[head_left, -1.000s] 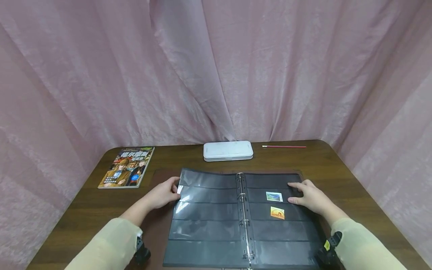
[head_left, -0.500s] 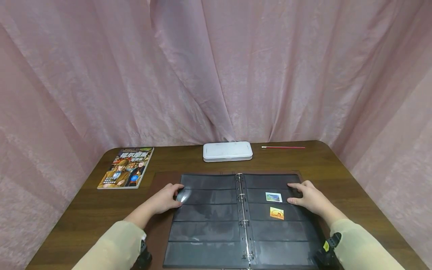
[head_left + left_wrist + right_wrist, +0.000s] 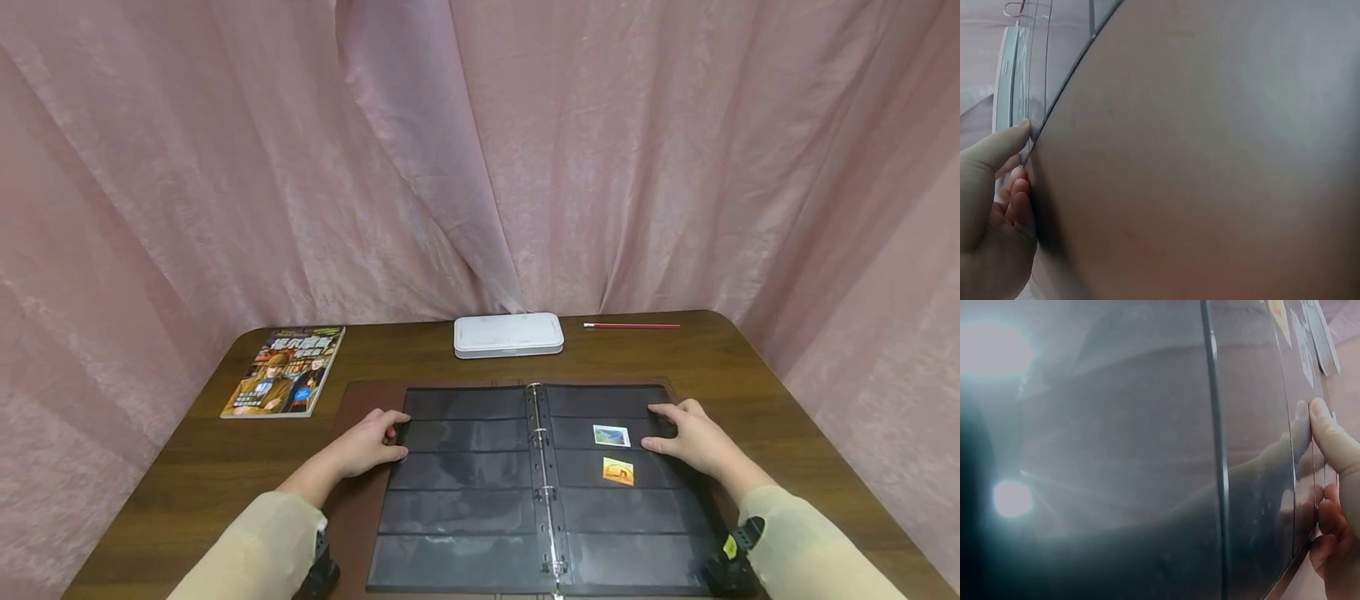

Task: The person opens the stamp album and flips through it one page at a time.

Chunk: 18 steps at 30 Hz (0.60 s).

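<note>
A brown ring-bound stamp album (image 3: 352, 508) lies open on the table, with black pocket pages on both sides. Its left page (image 3: 453, 521) is flat, and my left hand (image 3: 367, 444) rests at that page's outer edge, thumb (image 3: 1004, 145) and index finger touching it. On the right page (image 3: 630, 512) sit a blue-green stamp (image 3: 611, 436) and, just below, an orange stamp (image 3: 618, 472). My right hand (image 3: 699, 439) rests on this page's outer edge, its thumb (image 3: 1329, 434) against the surface and its other fingers partly hidden.
Metal rings (image 3: 546, 493) run down the album's middle. Behind it on the wooden table (image 3: 405, 350) are a white case (image 3: 508, 335) and a red pencil (image 3: 632, 326). A magazine (image 3: 283, 372) lies at the back left. Pink curtains (image 3: 480, 167) enclose the table.
The left page, raised at its outer edge before, has come down flat. My left hand has moved slightly down and right with it. The right hand has stayed nearly still.
</note>
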Available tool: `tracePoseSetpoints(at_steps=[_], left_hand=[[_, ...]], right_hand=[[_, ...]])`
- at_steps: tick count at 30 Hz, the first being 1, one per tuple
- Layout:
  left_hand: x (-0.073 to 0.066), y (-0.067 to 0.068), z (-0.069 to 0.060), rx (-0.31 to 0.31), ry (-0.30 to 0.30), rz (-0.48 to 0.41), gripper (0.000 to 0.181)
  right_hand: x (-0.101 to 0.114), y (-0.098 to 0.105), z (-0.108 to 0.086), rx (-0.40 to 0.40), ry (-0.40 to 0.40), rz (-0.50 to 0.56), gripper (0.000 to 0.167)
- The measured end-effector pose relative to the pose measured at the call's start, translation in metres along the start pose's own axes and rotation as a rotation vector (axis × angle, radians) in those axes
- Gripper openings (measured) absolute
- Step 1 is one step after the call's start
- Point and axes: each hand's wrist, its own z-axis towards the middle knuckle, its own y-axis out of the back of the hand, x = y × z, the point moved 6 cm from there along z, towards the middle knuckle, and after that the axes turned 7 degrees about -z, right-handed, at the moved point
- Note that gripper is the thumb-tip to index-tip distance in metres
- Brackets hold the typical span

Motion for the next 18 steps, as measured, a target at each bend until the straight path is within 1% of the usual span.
tracePoseSetpoints(at_steps=[2, 7, 11, 14, 18], left_hand=[[0.001, 0.0, 0.0, 0.003, -0.01, -0.016, 0.052], [0.004, -0.002, 0.002, 0.015, 0.013, -0.046, 0.05], [0.005, -0.002, 0.004, 0.015, 0.026, -0.059, 0.049], [0.006, -0.001, 0.004, 0.014, 0.024, -0.065, 0.049], [0.004, 0.0, 0.002, 0.012, 0.013, -0.055, 0.049]], right_hand=[[-0.001, 0.001, -0.001, -0.002, -0.016, 0.003, 0.09], [-0.009, 0.003, -0.007, -0.017, -0.04, 0.016, 0.096], [-0.014, 0.003, -0.007, 0.007, -0.056, 0.05, 0.099], [-0.016, 0.002, -0.005, 0.035, -0.077, 0.086, 0.099], [-0.015, 0.003, -0.005, 0.045, -0.081, 0.116, 0.094]])
